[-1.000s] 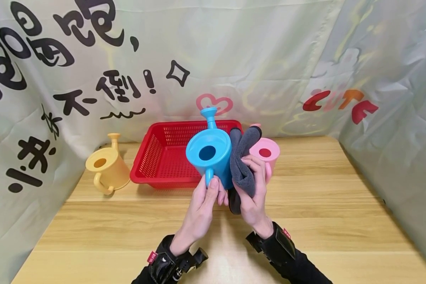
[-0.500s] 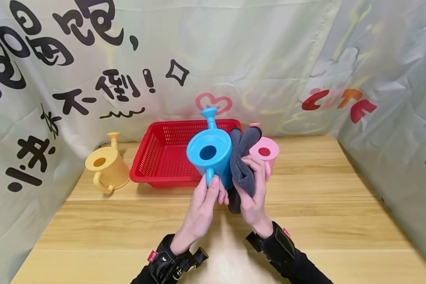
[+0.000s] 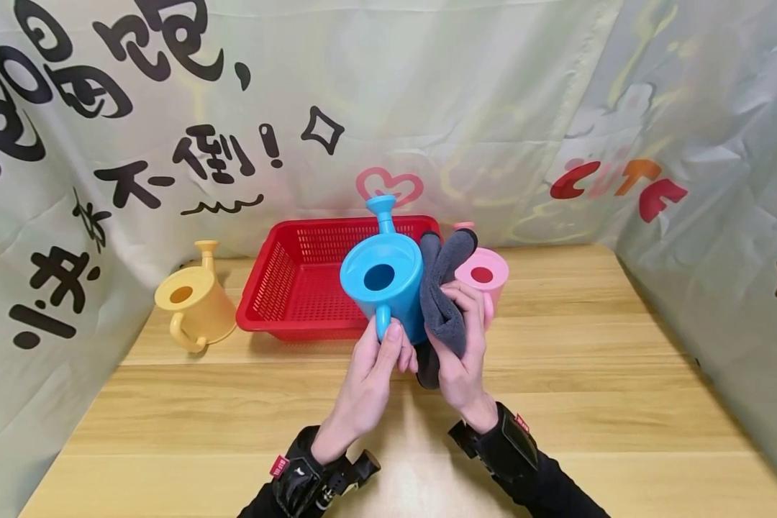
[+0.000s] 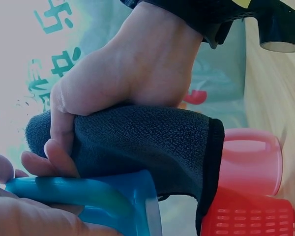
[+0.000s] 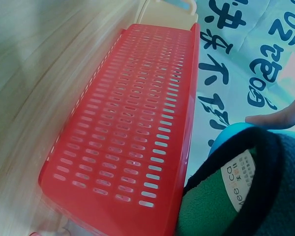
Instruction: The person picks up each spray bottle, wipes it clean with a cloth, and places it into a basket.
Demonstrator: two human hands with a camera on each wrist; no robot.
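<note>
The pale fabric backdrop [image 3: 466, 86] reads "CUTE". The left hand [image 3: 367, 381] grips a blue plastic watering can [image 3: 403, 306] by its handle [image 3: 383, 318]; the right hand [image 3: 464, 357] clutches dark-grey cloth [image 3: 442, 311] against it.

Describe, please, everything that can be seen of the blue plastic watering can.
The blue plastic-looking watering can has a round body, a top with a round opening, a flared spout on the far side and a loop handle on the near side. The left hand grips that handle, holding the can raised above the wooden table, opening upward, in front of the red perforated plastic basket. A folded dark grey cloth, held in the right hand, lies against the can's right side.
</note>
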